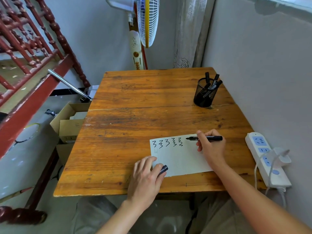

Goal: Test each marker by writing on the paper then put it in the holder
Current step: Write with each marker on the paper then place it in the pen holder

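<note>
A white sheet of paper (180, 159) lies near the front right of the wooden table (135, 115). Several black squiggles run along its top edge. My right hand (211, 147) holds an uncapped black marker (211, 138) lying nearly flat, its tip pointing left just above the paper's top edge, right of the last squiggle. My left hand (146, 176) rests on the paper's lower left corner and grips the black marker cap (163, 169). A black mesh holder (204, 95) stands at the back right with several black markers in it.
A white and blue power strip (265, 156) with a plugged-in charger and cable lies on the table's right edge by the wall. A standing fan (146, 22) is behind the table. Cardboard boxes (70, 122) sit on the floor at the left.
</note>
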`<state>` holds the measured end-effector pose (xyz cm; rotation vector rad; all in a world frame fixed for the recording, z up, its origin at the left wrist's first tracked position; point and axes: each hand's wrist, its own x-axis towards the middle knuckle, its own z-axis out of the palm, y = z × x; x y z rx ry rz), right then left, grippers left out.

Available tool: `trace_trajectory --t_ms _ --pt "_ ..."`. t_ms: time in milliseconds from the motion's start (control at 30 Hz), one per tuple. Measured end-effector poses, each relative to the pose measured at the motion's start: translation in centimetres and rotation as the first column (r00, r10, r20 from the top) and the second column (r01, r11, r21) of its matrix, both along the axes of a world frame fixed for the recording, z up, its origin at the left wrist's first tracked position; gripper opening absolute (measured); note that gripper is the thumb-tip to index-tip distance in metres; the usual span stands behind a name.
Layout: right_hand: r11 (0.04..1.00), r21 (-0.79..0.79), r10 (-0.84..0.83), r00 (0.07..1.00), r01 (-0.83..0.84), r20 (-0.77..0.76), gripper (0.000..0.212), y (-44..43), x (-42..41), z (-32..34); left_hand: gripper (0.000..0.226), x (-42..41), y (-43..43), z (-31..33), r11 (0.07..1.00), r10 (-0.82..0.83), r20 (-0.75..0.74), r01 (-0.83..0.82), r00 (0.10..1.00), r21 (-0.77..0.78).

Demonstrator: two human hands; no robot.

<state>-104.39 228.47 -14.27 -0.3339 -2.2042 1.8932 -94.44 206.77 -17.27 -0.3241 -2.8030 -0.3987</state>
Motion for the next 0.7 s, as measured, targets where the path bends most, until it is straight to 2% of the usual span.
trace_trajectory --t_ms 233,700 --pt "0.997 0.074 0.026 1.000 -0.027 0.011 0.027 -0.09 -0.25 -0.45 0.031 -0.10 -0.05 -0.12 1.000 0.001 -0.001 -0.001 1.000 -0.013" --pt "0.996 0.088 -0.010 1.000 0.010 -0.003 0.021 0.36 0.27 -0.70 0.029 -0.10 0.09 -0.13 1.000 0.016 -0.026 -0.017 1.000 -0.012"
